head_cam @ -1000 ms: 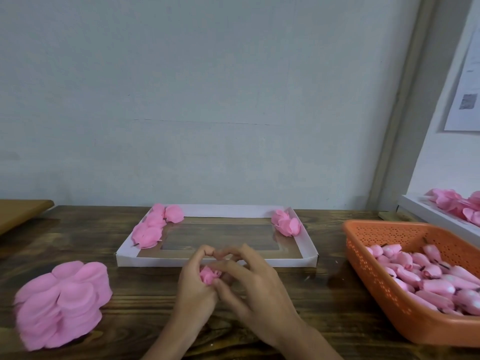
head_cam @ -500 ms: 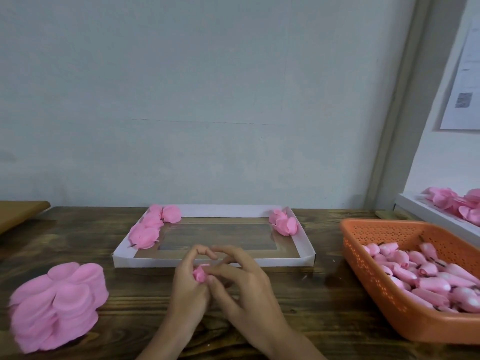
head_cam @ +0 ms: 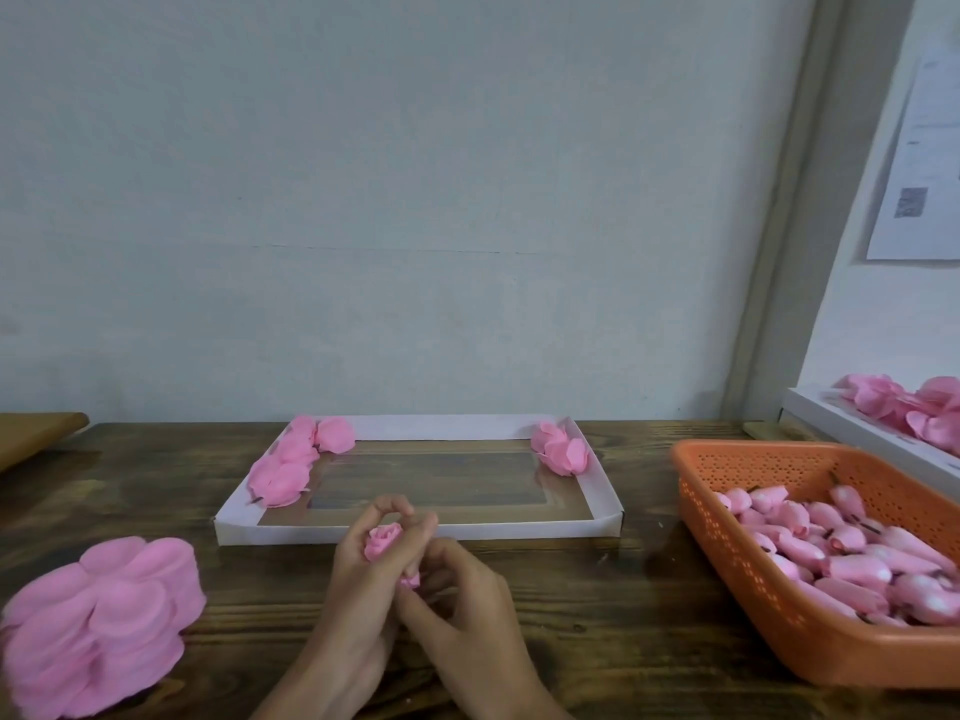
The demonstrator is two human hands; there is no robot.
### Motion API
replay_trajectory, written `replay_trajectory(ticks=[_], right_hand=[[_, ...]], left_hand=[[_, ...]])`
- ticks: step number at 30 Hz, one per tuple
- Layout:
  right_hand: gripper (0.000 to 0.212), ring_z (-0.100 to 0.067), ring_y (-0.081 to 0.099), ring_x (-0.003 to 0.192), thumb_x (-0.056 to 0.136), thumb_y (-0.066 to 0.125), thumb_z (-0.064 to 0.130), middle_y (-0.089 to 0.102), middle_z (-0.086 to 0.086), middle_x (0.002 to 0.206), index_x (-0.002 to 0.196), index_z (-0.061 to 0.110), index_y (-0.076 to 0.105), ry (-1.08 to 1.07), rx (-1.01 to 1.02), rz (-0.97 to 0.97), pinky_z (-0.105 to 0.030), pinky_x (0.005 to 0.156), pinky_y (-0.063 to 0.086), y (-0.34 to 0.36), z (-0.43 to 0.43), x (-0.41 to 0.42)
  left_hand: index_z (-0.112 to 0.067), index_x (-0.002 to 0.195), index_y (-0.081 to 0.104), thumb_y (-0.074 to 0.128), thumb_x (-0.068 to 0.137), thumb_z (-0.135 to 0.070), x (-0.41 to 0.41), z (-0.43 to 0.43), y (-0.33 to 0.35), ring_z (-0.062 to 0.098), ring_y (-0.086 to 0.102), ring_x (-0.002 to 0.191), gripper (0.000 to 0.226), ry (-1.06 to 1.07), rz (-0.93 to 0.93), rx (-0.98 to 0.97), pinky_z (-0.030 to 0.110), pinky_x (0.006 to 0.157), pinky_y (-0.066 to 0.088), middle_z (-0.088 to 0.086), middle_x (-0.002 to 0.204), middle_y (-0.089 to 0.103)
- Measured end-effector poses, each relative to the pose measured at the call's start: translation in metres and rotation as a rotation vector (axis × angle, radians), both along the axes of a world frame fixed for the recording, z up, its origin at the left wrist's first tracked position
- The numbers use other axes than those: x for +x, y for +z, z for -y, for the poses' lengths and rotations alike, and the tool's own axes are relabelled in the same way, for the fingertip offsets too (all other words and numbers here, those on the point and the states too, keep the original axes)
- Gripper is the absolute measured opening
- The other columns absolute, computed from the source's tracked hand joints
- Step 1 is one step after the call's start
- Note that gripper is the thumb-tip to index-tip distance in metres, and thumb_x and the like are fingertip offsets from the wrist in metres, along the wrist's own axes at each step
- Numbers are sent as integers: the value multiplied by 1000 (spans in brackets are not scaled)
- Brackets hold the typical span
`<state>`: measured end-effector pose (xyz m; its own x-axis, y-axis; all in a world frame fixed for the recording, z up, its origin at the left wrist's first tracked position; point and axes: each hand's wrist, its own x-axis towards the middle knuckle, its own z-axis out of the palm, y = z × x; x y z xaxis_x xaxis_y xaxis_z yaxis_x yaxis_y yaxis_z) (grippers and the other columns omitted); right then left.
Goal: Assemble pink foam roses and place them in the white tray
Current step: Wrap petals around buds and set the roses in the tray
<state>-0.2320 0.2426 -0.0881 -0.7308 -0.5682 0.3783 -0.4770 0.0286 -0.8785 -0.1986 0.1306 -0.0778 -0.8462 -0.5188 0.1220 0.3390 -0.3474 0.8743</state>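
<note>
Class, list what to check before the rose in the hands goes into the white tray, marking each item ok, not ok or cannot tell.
1. Rose gripped by left hand and right hand: ok.
2. Rose fully wrapped in petals: cannot tell, fingers cover it.
3. Bare room in white tray between the finished roses: ok.
4. Path from hands to tray unblocked: ok.
5. Petal stack stocked, on the left: ok.
6. Orange basket holds buds: ok.

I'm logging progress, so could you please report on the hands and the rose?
Left hand and right hand gripping small pink foam rose. Rose near white cardboard tray, not in it. Path to tray unobstructed.
</note>
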Motion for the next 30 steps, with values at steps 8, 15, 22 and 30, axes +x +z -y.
replay_trajectory(ticks=[8,15,22,30], right_hand=[[29,-13,60,69,91,62,34,63,-2,76,98,8,71,163,-87,455,-29,64,52,16,6,4],[36,-19,53,58,102,51,15,58,-12,68,83,11,82,276,-257,976,-31,57,48,29,4,4],[33,-17,50,54,100,58,17,54,-9,65,79,12,83,243,-304,1078,-27,52,47,30,4,12],[21,-20,59,61,92,76,12,62,-11,74,110,0,73,236,-256,849,-32,56,54,21,6,11]], left_hand=[[-23,84,60,88,77,-31,3,1,3,16,46,52,30,-98,39,-93,17,40,32,11,78,62],[-20,80,63,89,67,-33,3,2,4,15,47,47,32,-82,46,-116,17,42,33,9,73,56],[-21,80,62,87,70,-54,-1,4,1,37,48,92,42,-53,82,-86,30,66,41,10,68,62],[-13,77,59,84,82,-52,-1,8,4,24,59,70,46,-108,1,-26,39,73,55,10,66,49]])
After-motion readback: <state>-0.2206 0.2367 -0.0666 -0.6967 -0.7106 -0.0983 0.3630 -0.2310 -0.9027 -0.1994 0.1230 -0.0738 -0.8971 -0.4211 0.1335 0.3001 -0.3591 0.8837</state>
